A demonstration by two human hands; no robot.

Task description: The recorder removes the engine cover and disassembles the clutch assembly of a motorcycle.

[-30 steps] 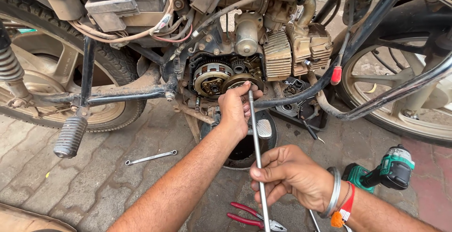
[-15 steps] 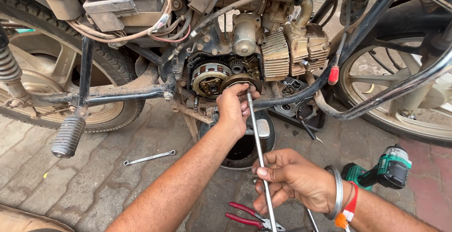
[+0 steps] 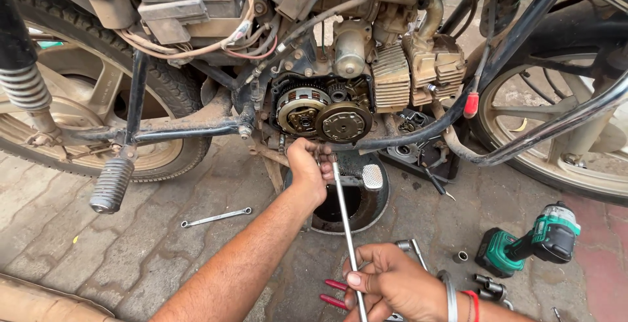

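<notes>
Rod (image 3: 345, 227) slants from right hand (image 3: 392, 283) up to left hand (image 3: 307, 168).

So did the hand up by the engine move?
Yes. The left hand dropped from the round clutch to just below it, gripping the long metal rod's top.

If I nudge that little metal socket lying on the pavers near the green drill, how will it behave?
The socket looks like a short steel cylinder, so probably stiff and heavy for its size. It appears to stand on end; tipped over, it would likely roll, though the paver joints may catch it. The drill beside it might stop it.
</notes>
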